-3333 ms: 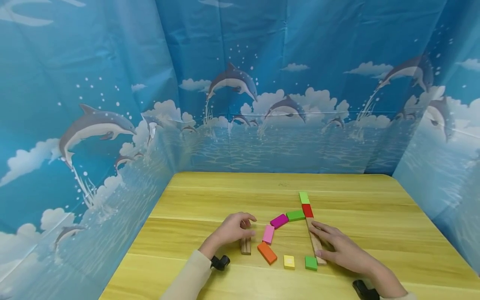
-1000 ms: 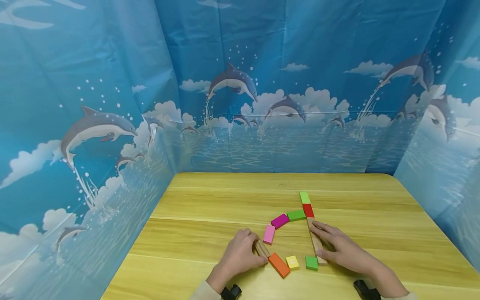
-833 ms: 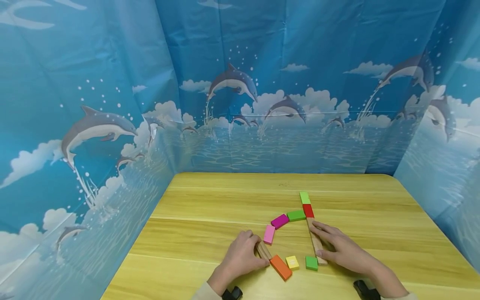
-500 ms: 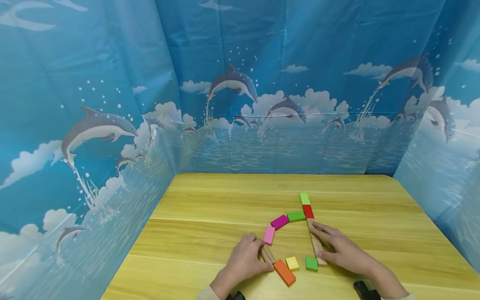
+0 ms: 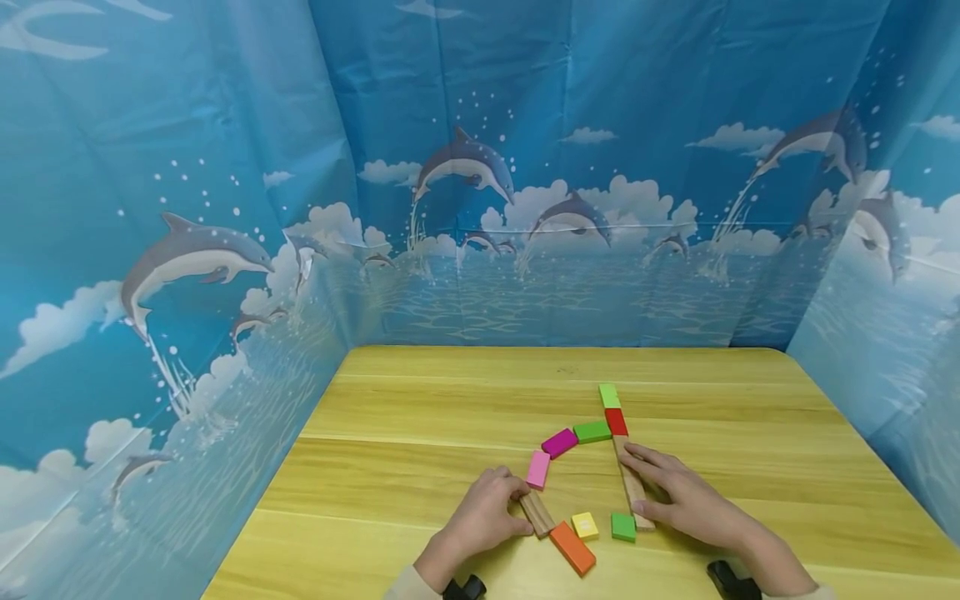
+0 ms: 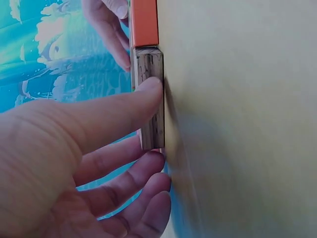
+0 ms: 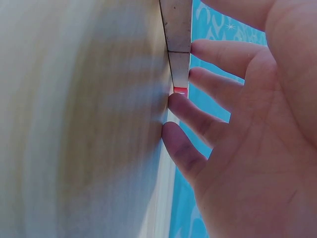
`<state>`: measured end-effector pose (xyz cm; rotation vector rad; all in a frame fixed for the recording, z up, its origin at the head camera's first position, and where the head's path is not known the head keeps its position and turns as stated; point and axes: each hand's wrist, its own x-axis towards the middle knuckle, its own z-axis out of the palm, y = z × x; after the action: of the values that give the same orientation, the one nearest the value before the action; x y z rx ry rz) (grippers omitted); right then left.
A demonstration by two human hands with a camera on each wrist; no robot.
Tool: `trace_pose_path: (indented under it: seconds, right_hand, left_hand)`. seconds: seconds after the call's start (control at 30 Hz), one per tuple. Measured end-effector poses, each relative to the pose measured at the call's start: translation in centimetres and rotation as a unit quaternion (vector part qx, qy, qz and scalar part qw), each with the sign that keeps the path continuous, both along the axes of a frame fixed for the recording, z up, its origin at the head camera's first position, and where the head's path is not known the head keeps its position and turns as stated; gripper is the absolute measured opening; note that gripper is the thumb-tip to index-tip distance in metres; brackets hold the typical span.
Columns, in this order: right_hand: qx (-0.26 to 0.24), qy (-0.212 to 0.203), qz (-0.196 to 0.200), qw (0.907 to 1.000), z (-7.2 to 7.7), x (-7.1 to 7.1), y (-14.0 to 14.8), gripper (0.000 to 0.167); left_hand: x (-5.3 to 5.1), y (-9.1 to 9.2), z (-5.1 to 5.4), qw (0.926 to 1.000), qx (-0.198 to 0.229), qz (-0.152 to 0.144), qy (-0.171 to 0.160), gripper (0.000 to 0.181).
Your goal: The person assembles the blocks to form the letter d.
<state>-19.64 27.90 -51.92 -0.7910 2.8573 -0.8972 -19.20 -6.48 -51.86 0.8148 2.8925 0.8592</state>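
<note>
In the head view, my left hand point(image 5: 487, 510) holds a plain wooden block point(image 5: 537, 513), slanted on the table. The left wrist view shows its thumb point(image 6: 148, 91) against the block's side and the fingers curled at one end. An orange block point(image 5: 573, 548) touches the other end. Beside the left fingertips lies a pink block point(image 5: 537, 470). My right hand point(image 5: 686, 500) rests along a straight row of plain wooden blocks point(image 5: 629, 479), fingers extended and fingertips touching its side. In the right wrist view, a seam divides these wooden blocks point(image 7: 178, 29).
Magenta point(image 5: 559, 443) and green point(image 5: 592, 431) blocks curve toward the row. Red point(image 5: 616, 422) and light green point(image 5: 609, 396) blocks continue its far end. A yellow block point(image 5: 585, 526) and a green square block point(image 5: 623, 527) lie in front. A dolphin-print curtain point(image 5: 480, 292) surrounds the wooden table point(image 5: 420, 392).
My left hand has moved right and toward the front, bringing the wooden block from upright to slanted. The orange block slid right and nearer; the yellow block turned slightly. The right hand stayed still.
</note>
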Motion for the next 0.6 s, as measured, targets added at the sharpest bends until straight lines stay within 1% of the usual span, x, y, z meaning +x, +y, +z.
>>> trace_pose_path:
  seconds: [0.13,0.3,0.6]
  right_hand:
    - [-0.003,0.001,0.002,1.0000,-0.1,0.0,0.0,0.073]
    - [-0.005,0.002,0.002,1.0000,-0.1,0.0,0.1,0.073]
    - [-0.004,0.001,0.002,1.0000,0.0,0.0,0.1,0.073]
  left_hand:
    - [0.0,0.4,-0.2,0.9999,0.001,0.011,0.005,0.033]
    - [0.1,0.7,-0.2,0.9996,-0.003,0.026,0.008,0.032]
    - [0.0,1.3,-0.2,0.9993,-0.005,0.024,0.027,0.029]
